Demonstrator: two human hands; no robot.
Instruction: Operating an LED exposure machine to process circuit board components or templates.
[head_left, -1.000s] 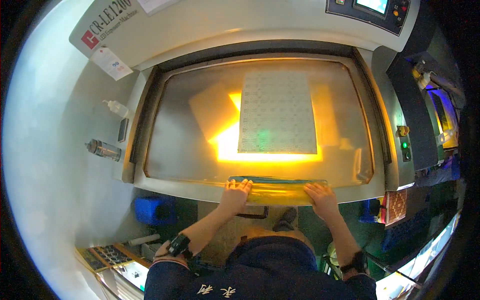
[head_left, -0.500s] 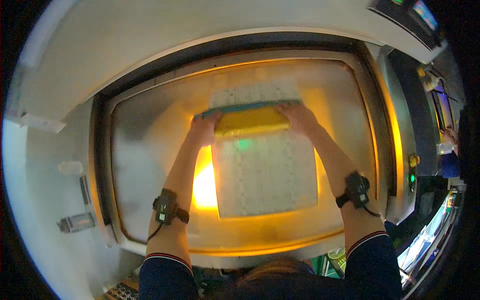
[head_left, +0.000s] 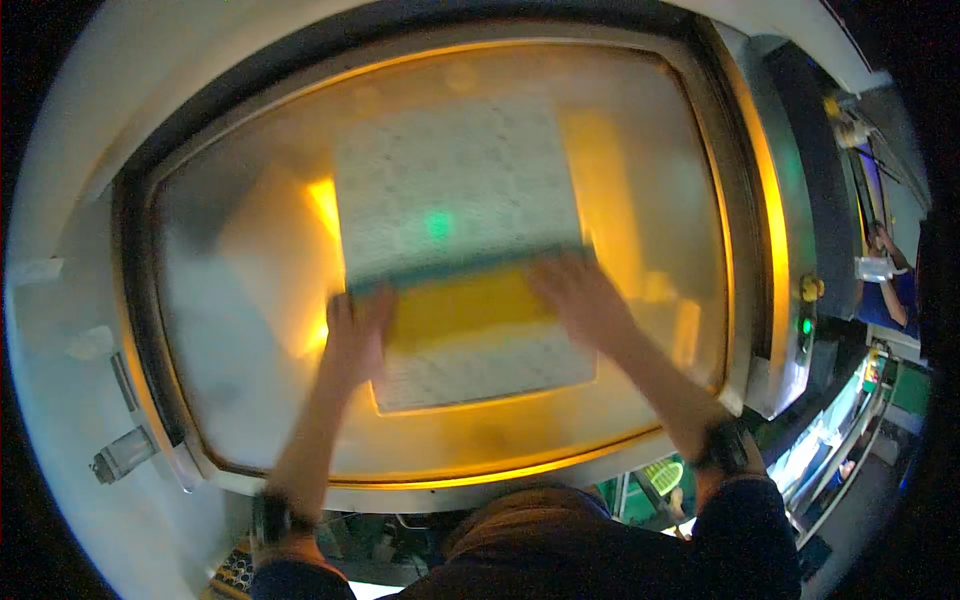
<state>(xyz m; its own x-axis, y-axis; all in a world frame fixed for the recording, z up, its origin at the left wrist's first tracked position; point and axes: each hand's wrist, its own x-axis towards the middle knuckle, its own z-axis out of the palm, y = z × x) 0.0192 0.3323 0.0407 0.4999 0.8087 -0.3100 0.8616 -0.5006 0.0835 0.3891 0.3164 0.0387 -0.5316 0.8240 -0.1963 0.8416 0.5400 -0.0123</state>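
Head view up. Where's the yellow bar [head_left: 462,310]?

Across the near half of the pale sheet [head_left: 455,165], teal edge [head_left: 470,268] on the far side. Slight skew: right end sits farther from me than the left.

And your grip?

Left hand [head_left: 358,325]: fingers clamped on the bar's left end. Right hand [head_left: 580,298]: fingers clamped on the right end, lying over the top. Both blurred, can't tell exact thumb placement.

Sheet lies where?

On the machine bed [head_left: 230,370], inside the dark frame [head_left: 133,290]. Orange glow [head_left: 322,205] along its left, right and near edges. Green light spot [head_left: 439,224] on the sheet, beyond the bar.

Sides?

Bottle [head_left: 123,455] left of the frame, can't tell if upright. Right: green lit button [head_left: 806,326], just below a yellow knob [head_left: 812,288]. Farther right, a co-worker's arm [head_left: 893,303].
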